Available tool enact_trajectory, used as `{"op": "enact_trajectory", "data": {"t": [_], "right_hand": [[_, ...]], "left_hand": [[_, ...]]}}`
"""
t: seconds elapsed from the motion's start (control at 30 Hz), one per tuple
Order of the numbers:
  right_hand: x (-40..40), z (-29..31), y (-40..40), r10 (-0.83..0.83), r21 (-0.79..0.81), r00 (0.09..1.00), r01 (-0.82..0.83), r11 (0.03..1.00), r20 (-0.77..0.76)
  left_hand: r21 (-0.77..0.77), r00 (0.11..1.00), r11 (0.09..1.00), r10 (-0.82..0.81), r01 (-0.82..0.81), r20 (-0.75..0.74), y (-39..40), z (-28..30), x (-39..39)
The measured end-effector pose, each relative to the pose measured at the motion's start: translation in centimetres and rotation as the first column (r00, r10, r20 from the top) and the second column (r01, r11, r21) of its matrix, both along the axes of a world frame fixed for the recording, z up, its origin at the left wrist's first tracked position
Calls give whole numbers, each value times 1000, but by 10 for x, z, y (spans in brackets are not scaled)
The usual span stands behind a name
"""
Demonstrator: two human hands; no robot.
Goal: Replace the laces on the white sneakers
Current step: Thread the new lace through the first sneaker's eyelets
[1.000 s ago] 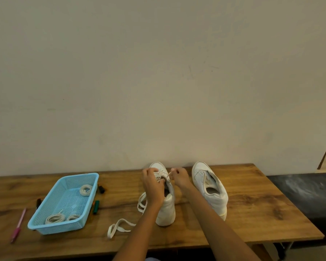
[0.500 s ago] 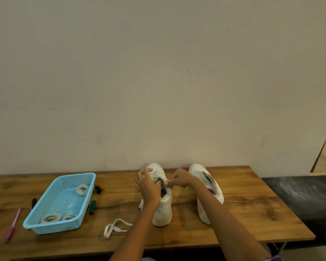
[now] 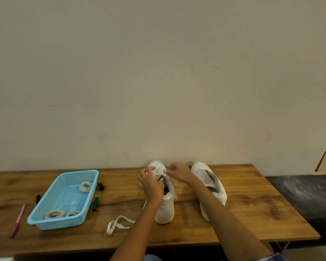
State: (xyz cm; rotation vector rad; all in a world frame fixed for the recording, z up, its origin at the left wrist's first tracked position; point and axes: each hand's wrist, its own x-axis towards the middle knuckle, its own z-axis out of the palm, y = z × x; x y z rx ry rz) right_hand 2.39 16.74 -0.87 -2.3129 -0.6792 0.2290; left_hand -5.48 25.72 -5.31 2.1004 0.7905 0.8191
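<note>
Two white sneakers stand on the wooden table (image 3: 252, 219), heels toward me. My left hand (image 3: 151, 185) curls over the left side of the nearer sneaker (image 3: 165, 210) at its eyelets. My right hand (image 3: 178, 172) pinches the white lace just above that shoe's lace rows. A loose end of the lace (image 3: 119, 224) trails on the table to the shoe's left. The second sneaker (image 3: 211, 185) stands to the right, partly behind my right forearm, and no lace shows on it.
A light blue plastic basket (image 3: 72, 176) at the left holds three coiled laces. Markers lie beside it: green (image 3: 95, 203), black (image 3: 101, 186) and black (image 3: 37, 199). A pink pen (image 3: 18, 219) lies far left. A dark bench (image 3: 305, 193) adjoins the table's right end.
My right hand has lifted slightly above the shoe's laces with the lace end. My left hand has stayed on the sneaker. The camera has shifted a little.
</note>
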Motion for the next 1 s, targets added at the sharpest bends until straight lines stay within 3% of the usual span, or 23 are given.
{"op": "enact_trajectory", "data": {"t": [0.07,0.2,0.23,0.3,0.37,0.4,0.5,0.57,0.67,0.87,1.0], "right_hand": [[-8,-8,6,106,-138,994,-104,985,6],[-4,5,7,136,-281,990,-119,952,43],[0,11,5,99,-257,993,-81,963,58],[9,18,-1,-153,18,983,152,988,98],[11,20,-9,-418,313,907,385,868,43],[8,19,-11,-477,364,879,437,823,23],[-1,5,-9,-354,265,935,337,903,17],[-4,-4,-3,-144,92,989,145,985,-19],[-8,-13,4,53,-174,998,-47,984,28],[-12,-16,3,-28,-93,998,33,995,53],[-16,-21,0,-84,-11,994,85,996,68]], "left_hand": [[0,1000,1000,-1,1,-7,1,-1,0],[10,1000,1000,-12,12,-15,1,-1,0],[13,1000,1000,-12,13,-18,0,-1,-1],[9,1000,1000,-14,15,-20,-1,-1,-2],[2,1000,1000,-10,10,-12,0,-1,-3],[-4,1000,1000,-5,5,-6,0,0,-3],[-86,999,996,-9,12,38,2,-2,-1],[-186,999,982,-26,31,30,7,-2,-1],[-276,986,952,-154,132,-58,20,-3,-4],[-479,913,841,-370,252,-170,50,1,-19],[-397,935,902,-275,171,-222,46,2,-17]]}}
